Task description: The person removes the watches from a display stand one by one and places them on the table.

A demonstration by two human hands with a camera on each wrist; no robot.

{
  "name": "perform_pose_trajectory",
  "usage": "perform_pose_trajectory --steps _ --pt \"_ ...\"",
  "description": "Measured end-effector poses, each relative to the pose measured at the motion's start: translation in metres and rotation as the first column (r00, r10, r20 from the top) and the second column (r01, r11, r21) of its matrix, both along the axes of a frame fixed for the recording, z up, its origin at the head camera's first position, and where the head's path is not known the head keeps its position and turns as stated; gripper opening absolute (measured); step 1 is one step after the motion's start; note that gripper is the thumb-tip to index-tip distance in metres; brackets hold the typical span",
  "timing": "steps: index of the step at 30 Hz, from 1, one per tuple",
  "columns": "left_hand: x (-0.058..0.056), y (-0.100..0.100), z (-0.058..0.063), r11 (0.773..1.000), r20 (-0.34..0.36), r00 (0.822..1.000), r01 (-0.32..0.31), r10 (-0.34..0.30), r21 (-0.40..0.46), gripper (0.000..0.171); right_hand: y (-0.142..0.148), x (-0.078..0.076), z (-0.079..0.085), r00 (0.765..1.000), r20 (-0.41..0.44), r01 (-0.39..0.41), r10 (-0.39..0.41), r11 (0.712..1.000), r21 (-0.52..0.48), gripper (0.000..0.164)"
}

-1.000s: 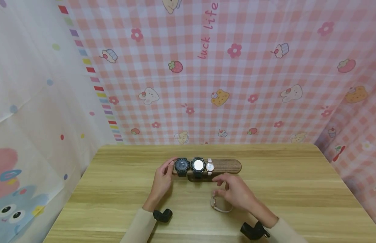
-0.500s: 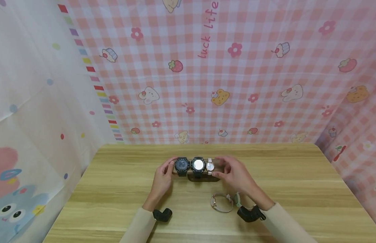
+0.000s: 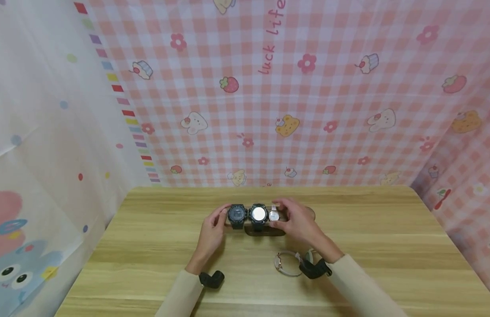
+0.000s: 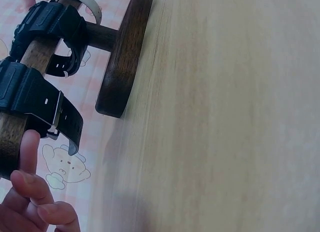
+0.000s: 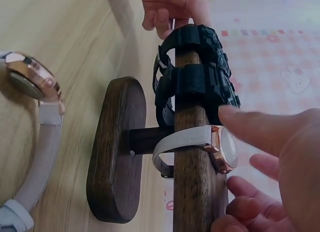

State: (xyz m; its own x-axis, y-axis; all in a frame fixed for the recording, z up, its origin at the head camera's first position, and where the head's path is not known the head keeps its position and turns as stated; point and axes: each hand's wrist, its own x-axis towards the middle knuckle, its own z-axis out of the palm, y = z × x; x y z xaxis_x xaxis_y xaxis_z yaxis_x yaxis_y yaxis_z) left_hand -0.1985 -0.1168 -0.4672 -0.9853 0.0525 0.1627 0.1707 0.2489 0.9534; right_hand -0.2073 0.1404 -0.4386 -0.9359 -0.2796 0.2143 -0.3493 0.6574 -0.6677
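Here we see the left hand (image 3: 211,232) gripping the left end of the wooden watch stand (image 5: 197,192), fingers curled round its bar beside the dark watch (image 3: 237,215). Our right hand (image 3: 296,222) pinches the white-strapped watch (image 3: 274,215) on the bar, right of the silver-faced watch (image 3: 258,215). A loose rose-gold watch (image 3: 285,263) lies nearer on the table (image 3: 387,246).

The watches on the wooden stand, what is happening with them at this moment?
A person works at a wooden watch stand on the table. The left hand holds the stand's bar at its left end. The right hand has its fingers at the small white-strap watch, which hangs on the bar beside two black watches. Another white-strap watch lies on the table, near the right wrist.
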Motion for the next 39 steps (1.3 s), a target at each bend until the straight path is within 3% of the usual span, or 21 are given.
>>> perform_pose_trajectory --steps 5,12,18,23,30,39 --pt "0.001 0.0 0.002 1.0 0.011 1.0 -0.009 0.009 0.003 0.034 -0.002 -0.003 -0.003 1.0 0.02 -0.008 0.008 1.0 -0.014 0.062" --pt "-0.019 -0.005 -0.035 0.999 -0.02 0.999 -0.032 0.032 0.006 0.038 -0.004 -0.005 -0.009 1.0 -0.019 0.005 -0.005 1.0 -0.013 0.056" --pt "-0.02 -0.006 -0.036 0.999 -0.023 0.999 -0.034 0.034 0.015 0.035 -0.005 -0.004 -0.011 0.998 -0.052 0.018 -0.018 1.0 0.002 0.049" --pt "-0.018 -0.004 -0.033 0.999 0.0 0.999 -0.046 0.046 0.015 0.033 -0.005 -0.004 -0.011 0.999 -0.038 0.035 -0.035 0.999 0.014 0.046" --pt "-0.004 0.001 -0.005 1.0 -0.016 1.0 -0.024 0.024 -0.002 0.033 -0.005 -0.003 -0.009 0.999 -0.016 0.04 -0.04 0.999 0.02 0.045" --pt "-0.002 0.001 -0.003 1.0 -0.001 1.0 -0.018 0.018 0.016 0.033 -0.004 -0.002 -0.008 0.999 0.003 0.039 -0.039 0.999 0.034 0.045"
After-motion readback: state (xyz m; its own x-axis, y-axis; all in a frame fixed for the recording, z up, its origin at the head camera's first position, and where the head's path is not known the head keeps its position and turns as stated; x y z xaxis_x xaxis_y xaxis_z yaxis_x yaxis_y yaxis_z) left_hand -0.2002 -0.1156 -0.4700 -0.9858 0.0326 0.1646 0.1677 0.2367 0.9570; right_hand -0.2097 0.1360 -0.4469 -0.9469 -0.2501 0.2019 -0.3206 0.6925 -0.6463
